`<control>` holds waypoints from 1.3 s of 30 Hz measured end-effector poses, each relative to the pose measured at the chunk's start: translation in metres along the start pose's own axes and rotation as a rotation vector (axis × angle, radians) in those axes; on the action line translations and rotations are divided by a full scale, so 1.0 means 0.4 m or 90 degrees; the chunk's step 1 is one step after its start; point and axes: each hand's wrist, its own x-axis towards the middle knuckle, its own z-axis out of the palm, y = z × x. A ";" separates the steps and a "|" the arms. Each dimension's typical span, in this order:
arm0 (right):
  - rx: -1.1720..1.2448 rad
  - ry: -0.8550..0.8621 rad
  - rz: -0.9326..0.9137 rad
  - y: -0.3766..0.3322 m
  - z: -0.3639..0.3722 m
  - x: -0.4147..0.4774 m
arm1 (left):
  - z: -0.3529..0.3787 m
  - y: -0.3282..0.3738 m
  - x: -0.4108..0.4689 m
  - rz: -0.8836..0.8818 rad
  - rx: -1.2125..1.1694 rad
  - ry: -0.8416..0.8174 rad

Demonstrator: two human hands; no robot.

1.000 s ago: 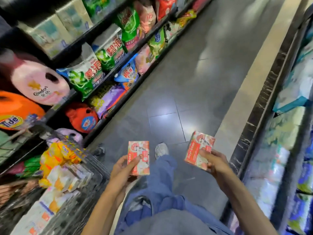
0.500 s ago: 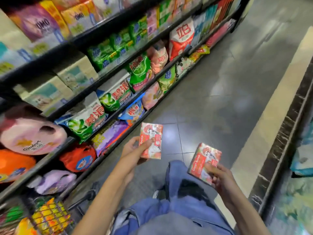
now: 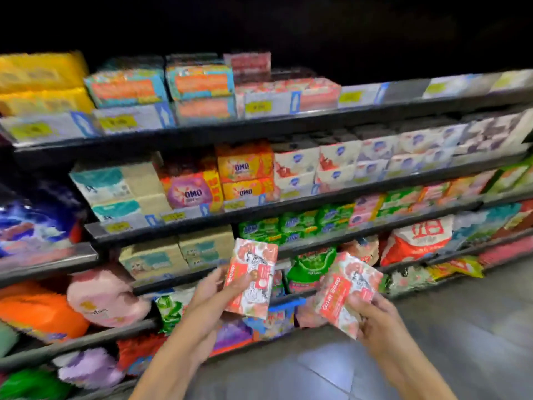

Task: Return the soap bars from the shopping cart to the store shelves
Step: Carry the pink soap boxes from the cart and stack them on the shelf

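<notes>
Two red-and-white goat soap boxes are held up in front of the store shelves. My left hand grips the left soap box by its lower left edge, thumb across its face. The right soap box is tilted, and my right hand holds it from below right. On the top shelf, similar red-and-white soap packs are stacked near the middle. The shopping cart is out of view.
Dark metal shelves run left to right, full of detergent boxes, white soap packs, green packs and bagged powder. Pink and orange bottles sit at lower left. Grey tiled floor lies at the right.
The view has swung up from the floor and cart to face the shelves. Both hands have risen, each still with its soap box, and the cart has dropped out of view.
</notes>
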 end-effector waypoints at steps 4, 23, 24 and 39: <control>-0.019 -0.132 -0.061 -0.181 0.087 0.113 | 0.043 0.133 0.055 0.108 0.020 0.035; -0.056 -0.168 -0.271 -0.762 0.316 0.369 | 0.200 0.781 0.265 0.472 0.617 -0.033; -0.057 -0.156 -0.277 -0.777 0.321 0.388 | 0.209 0.794 0.288 0.464 0.644 -0.030; -0.536 -0.014 -0.287 -0.867 0.336 0.523 | 0.244 0.875 0.469 0.272 0.896 -0.060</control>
